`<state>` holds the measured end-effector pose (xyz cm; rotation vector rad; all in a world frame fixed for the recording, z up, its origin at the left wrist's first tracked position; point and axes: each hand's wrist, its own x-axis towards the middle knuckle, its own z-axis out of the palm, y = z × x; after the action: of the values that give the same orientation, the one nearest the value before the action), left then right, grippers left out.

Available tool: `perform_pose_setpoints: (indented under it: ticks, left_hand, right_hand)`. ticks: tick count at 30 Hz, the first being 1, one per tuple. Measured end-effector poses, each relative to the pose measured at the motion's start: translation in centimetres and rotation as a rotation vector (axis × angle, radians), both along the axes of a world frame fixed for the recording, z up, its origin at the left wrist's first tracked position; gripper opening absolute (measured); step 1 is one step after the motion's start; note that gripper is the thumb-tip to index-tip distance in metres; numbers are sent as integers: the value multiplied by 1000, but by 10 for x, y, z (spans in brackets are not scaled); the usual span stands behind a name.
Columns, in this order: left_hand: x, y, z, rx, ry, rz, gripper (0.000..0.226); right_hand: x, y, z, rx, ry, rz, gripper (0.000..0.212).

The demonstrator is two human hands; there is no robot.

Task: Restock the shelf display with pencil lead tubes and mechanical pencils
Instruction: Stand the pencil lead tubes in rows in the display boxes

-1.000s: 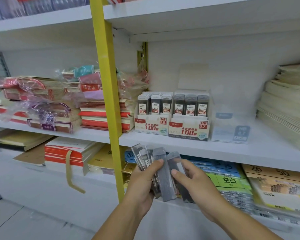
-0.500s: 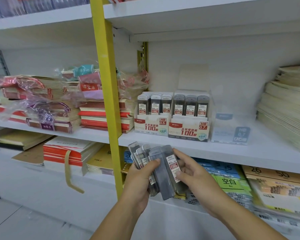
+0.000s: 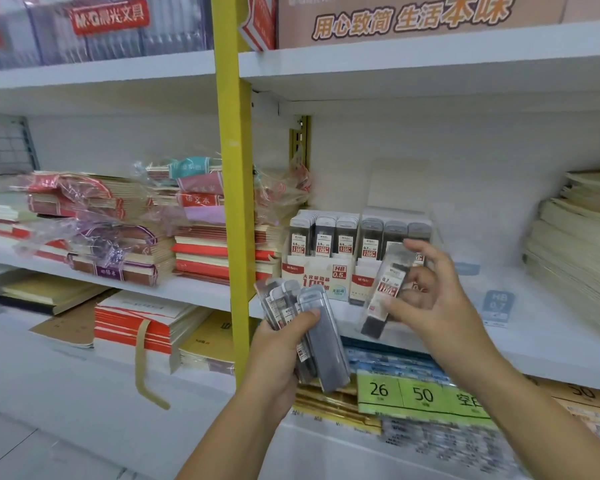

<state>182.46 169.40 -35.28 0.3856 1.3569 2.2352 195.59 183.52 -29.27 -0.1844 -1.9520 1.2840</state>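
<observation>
Restock progress: partway, by my reading. The 0.5 display box (image 3: 309,271) and the 0.7 display box (image 3: 362,284) both show full front rows, yet a bundle of lead tubes (image 3: 321,341) is unshelved and a single lead tube (image 3: 381,296) is only on its way in. No mechanical pencils show anywhere, so that half looks untouched.
Middle shelf (image 3: 551,344): white board carrying the lead displays. Notebook stacks (image 3: 205,251) lie left of the yellow upright (image 3: 231,202), with more paper stacks at the far right.
0.5 display box: left carton, marked HB 0.5. Three upright tubes (image 3: 324,237) stand across the front, with more rows behind.
0.7 display box: touches the 0.5 box on its right. Three darker tubes (image 3: 373,237) stand across the front, the right one partly hidden by fingers.
Clear box (image 3: 498,304): further right, apart from the cartons, labelled HB 0.7. It is blurred and seems to hold nothing — possibly the next to fill, though I cannot confirm that.
Left hand (image 3: 281,355): below the shelf edge, fingers and thumb wrapped round the fanned bundle. One label reads 0.5.
Right hand (image 3: 433,306): raised in front of the 0.7 display box, thumb and fingertips pinching the single tube, which is tilted with its 0.7 label facing out. The other fingers are spread loose.
Left to do: seat the single tube, sort the bundle by size — then the pencils.
</observation>
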Motion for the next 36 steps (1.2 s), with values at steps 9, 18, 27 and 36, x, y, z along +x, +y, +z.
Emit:
perform_pose_setpoints:
  ticks: [9,18,27,36]
  left_hand:
    - [-18,21,19,86,69,35,12]
    - [-22,40,19,67,52,33,17]
    - [-24,31,21,77,58,-81,12]
    - [-4,30,21,129,68,-200,48]
  right_hand:
    - [-19,77,112,665,-130,-393,50]
    - [-32,110,97,850,-387,-466,28]
    - [-34,92,85,1032,-421,-689,21]
    - [-28,-1,-16,122,-263,38,54]
